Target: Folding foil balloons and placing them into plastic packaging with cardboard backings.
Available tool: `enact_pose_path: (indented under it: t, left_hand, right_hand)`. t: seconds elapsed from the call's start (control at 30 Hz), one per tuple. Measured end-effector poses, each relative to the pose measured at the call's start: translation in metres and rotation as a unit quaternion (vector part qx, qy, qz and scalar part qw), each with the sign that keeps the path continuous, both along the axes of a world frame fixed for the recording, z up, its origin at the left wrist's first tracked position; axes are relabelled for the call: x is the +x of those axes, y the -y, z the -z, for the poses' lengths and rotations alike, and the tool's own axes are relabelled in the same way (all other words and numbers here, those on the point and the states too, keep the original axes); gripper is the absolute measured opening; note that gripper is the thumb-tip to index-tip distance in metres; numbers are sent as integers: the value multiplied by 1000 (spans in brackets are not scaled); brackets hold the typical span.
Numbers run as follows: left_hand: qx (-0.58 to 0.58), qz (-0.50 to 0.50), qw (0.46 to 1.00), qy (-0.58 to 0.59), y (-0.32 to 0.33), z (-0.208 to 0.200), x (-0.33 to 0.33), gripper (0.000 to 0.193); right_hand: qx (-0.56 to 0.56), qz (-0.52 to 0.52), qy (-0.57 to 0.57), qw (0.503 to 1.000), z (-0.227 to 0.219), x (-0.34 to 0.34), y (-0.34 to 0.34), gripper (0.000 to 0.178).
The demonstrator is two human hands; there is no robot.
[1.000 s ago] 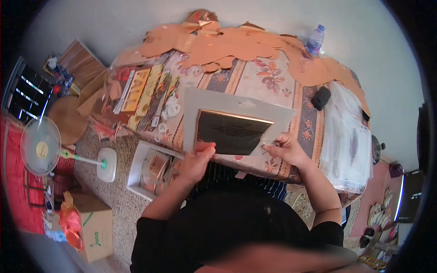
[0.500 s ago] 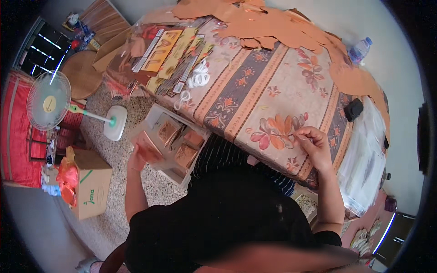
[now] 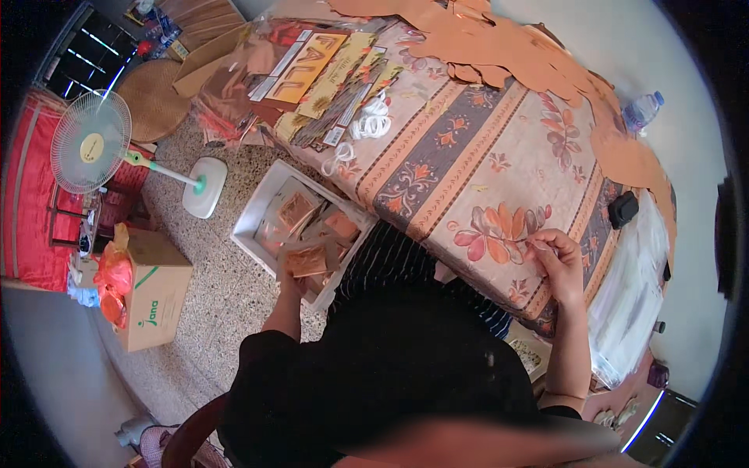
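Note:
My left hand [image 3: 290,285] is over the near side of a white box [image 3: 253,204]. Its closed fingers grip the edge of a flat clear plastic packet [image 3: 307,260] with orange-brown contents. More packets of this kind [image 3: 296,210] lie inside the box, overlapping one another. On the right, my right hand [image 3: 563,265] is above the front part of the flower-patterned tablecloth [image 3: 437,199]. Thumb and fingertips are pinched together there; whatever they hold, if anything, is too small to make out.
Yellow and brown printed cards [image 3: 312,66] and white rings [image 3: 370,121] lie on the table's left side. Orange cut-out sheets [image 3: 523,58] cover its far edge. A black case [image 3: 622,210] sits beside clear plastic bags [image 3: 624,288]. A fan [image 3: 92,144] and a carton [image 3: 160,292] stand left.
My left hand has moved right with the packet, from the box's outer left side to over its near end. My right hand keeps its pinch above the cloth. The whole view has shifted slightly.

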State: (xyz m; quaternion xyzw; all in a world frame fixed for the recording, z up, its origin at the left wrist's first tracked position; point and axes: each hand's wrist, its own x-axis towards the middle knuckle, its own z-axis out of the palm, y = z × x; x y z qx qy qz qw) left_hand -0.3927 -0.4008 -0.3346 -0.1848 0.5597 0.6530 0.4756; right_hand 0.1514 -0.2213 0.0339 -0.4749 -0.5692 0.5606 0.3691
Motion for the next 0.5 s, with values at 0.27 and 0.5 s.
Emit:
enact_pose_path:
  t: [0.27,0.5]
  left_hand:
    - [112,4,991,-75,-19,7,-31,35]
    - [-25,-43,997,53,-24,11,-85,71]
  right_hand:
    - [14,3,-14,1000,8,2,-2,12]
    - [10,13,-3,1000,9,3,-1,11]
